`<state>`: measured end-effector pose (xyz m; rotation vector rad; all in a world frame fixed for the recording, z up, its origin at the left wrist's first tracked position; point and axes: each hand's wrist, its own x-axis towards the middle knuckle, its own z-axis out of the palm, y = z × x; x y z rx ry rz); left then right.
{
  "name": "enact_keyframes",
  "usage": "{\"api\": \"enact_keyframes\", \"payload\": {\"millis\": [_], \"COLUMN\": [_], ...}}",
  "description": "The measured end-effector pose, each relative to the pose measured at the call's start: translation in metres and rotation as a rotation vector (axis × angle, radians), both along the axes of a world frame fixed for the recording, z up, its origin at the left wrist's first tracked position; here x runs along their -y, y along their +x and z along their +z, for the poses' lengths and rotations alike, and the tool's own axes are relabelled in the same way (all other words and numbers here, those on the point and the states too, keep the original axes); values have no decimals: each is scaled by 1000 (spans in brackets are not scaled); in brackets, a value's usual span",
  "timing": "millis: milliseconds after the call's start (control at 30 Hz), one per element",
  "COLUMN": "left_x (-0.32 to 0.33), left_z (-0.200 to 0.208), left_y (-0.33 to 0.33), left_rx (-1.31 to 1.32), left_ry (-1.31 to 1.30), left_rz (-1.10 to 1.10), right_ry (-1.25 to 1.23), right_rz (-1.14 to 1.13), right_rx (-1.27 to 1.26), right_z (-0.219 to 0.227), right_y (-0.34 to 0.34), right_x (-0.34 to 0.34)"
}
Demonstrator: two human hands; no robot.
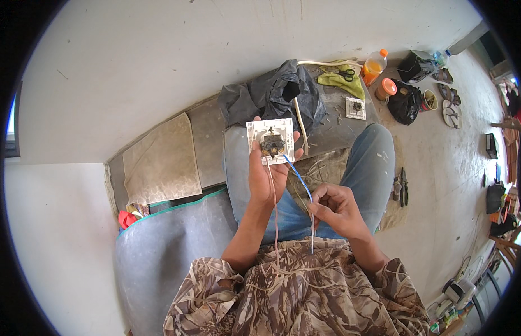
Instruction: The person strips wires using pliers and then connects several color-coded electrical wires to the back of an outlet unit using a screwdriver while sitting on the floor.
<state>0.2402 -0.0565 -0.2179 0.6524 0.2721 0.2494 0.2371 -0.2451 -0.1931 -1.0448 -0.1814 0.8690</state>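
A white square wall socket (270,141) rests in my left hand (264,182), its back with the dark terminal block facing up. My fingers wrap around the plate from below and at its sides. From the terminals run a blue wire (297,175) and a pale pinkish wire (275,215). The pale wire hangs down past my left wrist toward my lap. My right hand (340,211) pinches the blue wire between thumb and fingers, lower and to the right of the socket. Below that pinch a thin length of wire dangles over my shirt.
Another white socket (355,108) lies on the ledge near a green cloth (345,84) with scissors (346,74). Black plastic sheeting (244,106) and a white cable (300,126) lie ahead. Pliers (404,187) are on the floor at right, farther off a bottle (374,67) and sandals (451,115).
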Motion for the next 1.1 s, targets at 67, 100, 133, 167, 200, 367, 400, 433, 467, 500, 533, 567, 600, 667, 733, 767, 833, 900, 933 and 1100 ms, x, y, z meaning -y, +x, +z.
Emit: {"api": "enact_keyframes", "payload": {"millis": [67, 100, 133, 167, 200, 367, 400, 433, 467, 500, 533, 567, 600, 667, 733, 767, 833, 900, 933, 1100], "left_x": [0, 0, 0, 0, 0, 1, 0, 0, 0, 0, 0, 1, 1, 1, 2, 3, 4, 4, 4, 4], "left_z": [1, 1, 1, 1, 0, -2, -1, -2, -2, -2, -2, -2, -2, -3, -3, -2, -2, -5, -5, -6], "left_y": [1, 1, 1, 1, 1, 2, 3, 3, 3, 3, 3, 3, 4, 3, 3, 3, 3, 3, 3, 2], "left_rx": [-5, -8, -10, -12, -14, -30, -40, -40, -40, -40, -39, -37, -36, -35, -42, -50, -47, -25, -27, -38], "left_ry": [4, 5, 9, 12, 16, -6, -15, -26, -36, -47, -63, -79, -95, -98, -80, -60, -33, -19, -12, -1], "left_rz": [3, 5, 3, 0, -2, 1, -2, -4, -7, -9, -10, -11, -12, -14, -14, -13, -13, -14, -11, 1], "right_ry": [6, 2, -1, -4, -2, -6, -11, -16, -21, -18, -15, -12, -14, -19, -10, -5, -5, 4, 11, 15], "right_rz": [0, 0, 1, 2, -2, -12, -10, -8, -5, -6, -9, -11, -13, -14, -25, -30, -36, -38, -38, -27], "right_rx": [0, -2, -3, -5, 0, 9, 13, 16, 18, 14, 9, 4, 0, -8, -10, -11, -8, -5, -4, -22], "right_z": [-1, -1, -1, -1, -1, -2, -3, -3, -3, -4, -5, -6, -6, -7, -8, -8, -6, -6, -6, -4], "right_y": [-1, 0, 0, 0, 0, -1, -1, -1, -1, -1, -1, -1, -1, -2, -2, -2, -2, -2, -2, -2], "right_x": [1, 1, 1, 1, 1, 2, 2, 2, 2, 1, 1, 1, 1, 1, 0, 0, 1, 1, 1, 2]}}
